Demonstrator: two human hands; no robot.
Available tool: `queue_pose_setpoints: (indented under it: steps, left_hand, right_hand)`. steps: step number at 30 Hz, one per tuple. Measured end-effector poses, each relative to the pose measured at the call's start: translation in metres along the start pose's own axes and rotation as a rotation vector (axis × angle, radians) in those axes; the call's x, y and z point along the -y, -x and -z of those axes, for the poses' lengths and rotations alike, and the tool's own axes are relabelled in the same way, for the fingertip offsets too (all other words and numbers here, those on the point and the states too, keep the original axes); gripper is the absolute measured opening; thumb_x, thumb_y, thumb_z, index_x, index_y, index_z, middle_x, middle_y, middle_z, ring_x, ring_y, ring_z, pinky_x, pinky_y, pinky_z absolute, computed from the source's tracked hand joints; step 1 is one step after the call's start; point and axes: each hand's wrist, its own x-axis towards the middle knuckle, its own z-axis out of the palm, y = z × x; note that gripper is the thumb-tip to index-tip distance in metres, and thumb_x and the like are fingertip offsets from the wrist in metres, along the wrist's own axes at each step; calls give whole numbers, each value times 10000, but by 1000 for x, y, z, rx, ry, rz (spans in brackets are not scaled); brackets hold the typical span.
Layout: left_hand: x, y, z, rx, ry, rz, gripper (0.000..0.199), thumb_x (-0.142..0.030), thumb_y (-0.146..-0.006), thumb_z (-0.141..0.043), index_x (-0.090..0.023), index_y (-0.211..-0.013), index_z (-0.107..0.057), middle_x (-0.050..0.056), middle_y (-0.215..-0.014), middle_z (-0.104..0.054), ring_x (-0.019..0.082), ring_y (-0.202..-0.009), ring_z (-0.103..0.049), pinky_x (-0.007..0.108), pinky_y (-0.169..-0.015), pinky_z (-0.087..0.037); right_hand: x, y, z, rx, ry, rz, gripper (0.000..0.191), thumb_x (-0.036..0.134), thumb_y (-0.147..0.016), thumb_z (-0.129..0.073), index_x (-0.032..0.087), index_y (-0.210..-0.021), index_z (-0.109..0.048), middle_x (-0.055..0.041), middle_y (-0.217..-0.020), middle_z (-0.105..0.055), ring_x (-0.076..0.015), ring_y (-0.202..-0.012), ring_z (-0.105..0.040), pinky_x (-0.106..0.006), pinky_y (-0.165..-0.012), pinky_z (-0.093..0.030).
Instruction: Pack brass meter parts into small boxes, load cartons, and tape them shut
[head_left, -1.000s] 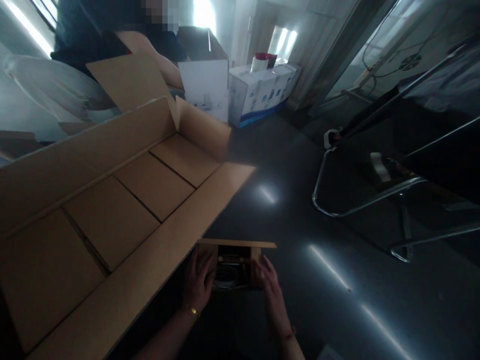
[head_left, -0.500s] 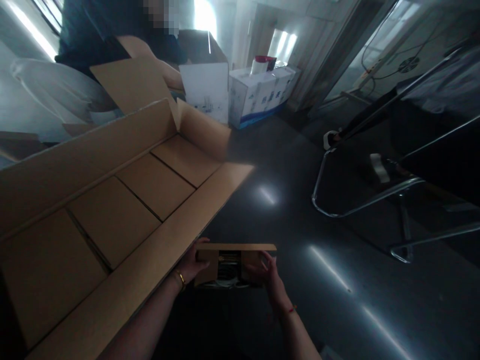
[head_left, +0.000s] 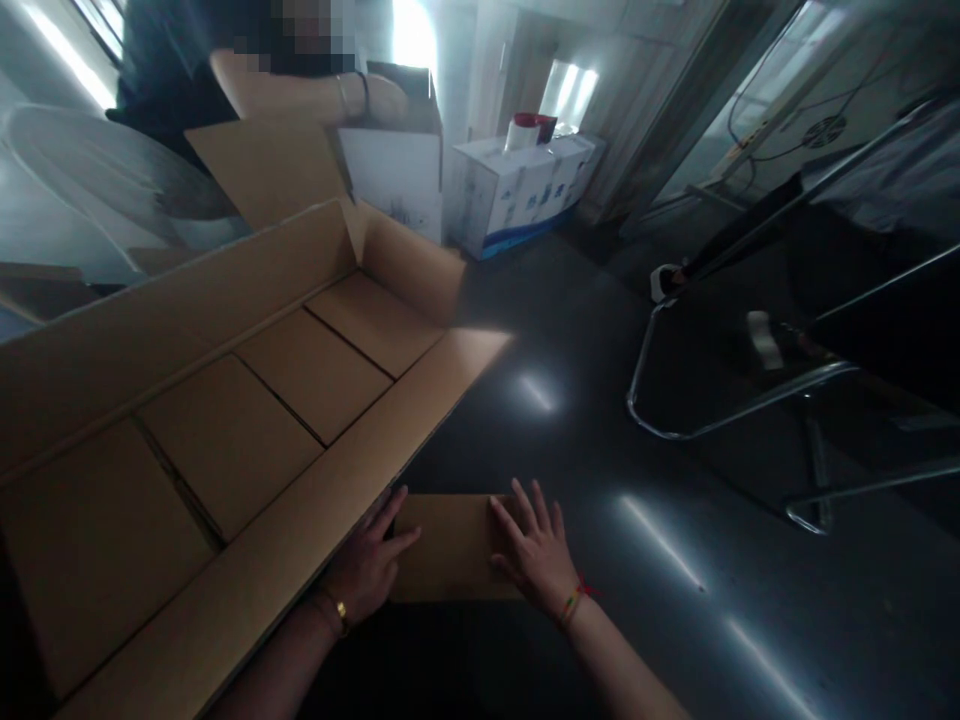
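Note:
A small brown box (head_left: 454, 548) sits low in the middle, its top covered by a flap so that its contents are hidden. My left hand (head_left: 371, 565) rests at its left end with fingers apart. On its right end lies my right hand (head_left: 536, 550), fingers spread over the cardboard. Left of my hands stands a large open carton (head_left: 360, 455), with several brown boxes (head_left: 229, 440) packed in a row inside it; its near flap passes close by my left hand.
Beyond the carton a person's arm (head_left: 292, 100) reaches over a white box (head_left: 394, 175). Another white box (head_left: 525, 190) stands on the dark floor, a red and white item on top. At the right are metal tube legs (head_left: 667, 434) and a person's feet.
The small box's flap has come down over its opening, and both my hands now lie on it with fingers spread. The other person's arm has lifted and moved right over the white box.

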Motion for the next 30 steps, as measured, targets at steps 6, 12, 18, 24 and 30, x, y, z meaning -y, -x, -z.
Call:
queue_pose_setpoints:
  steps: [6,12,18,24,30]
  left_hand:
    - [-35,-18,-19,66,-77,87,1224,-361,-391,-892,-413,-1436,-258,121,-1580,-2,475,-1404,-19,692,-1077,-143]
    - [-28,-19,-21,8,-13,29,1044,-288,-511,-819,-440,-1412,-313,42,-1582,81,466,-1406,-45,599,-1069,-306]
    - [-26,-16,-14,3,-10,7,1054,-349,-496,-850,-449,-1404,-324,9,-1577,120,476,-1398,-70,604,-1064,-317]
    - [-20,-10,-23,-14,-62,-43,1060,-478,-559,-820,-444,-1438,-227,10,-1554,228,465,-1406,-21,615,-1071,-290]
    - [-21,-7,-21,-78,-36,-87,928,-463,-648,-754,-388,-1441,-279,27,-1572,150,458,-1408,-21,621,-1073,-288]
  right_hand:
    - [8,-8,-14,211,13,162,1386,477,-425,-893,90,-1488,-93,-208,-1546,-52,-415,-1413,-1,-677,-1109,-82]
    - [4,-9,-4,159,-130,250,1115,285,-555,-811,238,-1482,-194,-247,-1540,-75,-446,-1403,-39,-623,-1069,-275]
    - [-1,-8,1,167,-151,281,1131,296,-573,-821,256,-1488,-158,-252,-1538,-65,-457,-1398,2,-630,-1063,-284]
    - [-5,1,-14,45,-102,361,956,462,-727,-727,325,-1482,-157,-190,-1560,8,-462,-1397,-1,-664,-1038,-296]
    - [-2,7,-16,-15,-87,364,888,307,-725,-660,287,-1482,-195,-184,-1554,-102,-466,-1396,-32,-672,-982,-357]
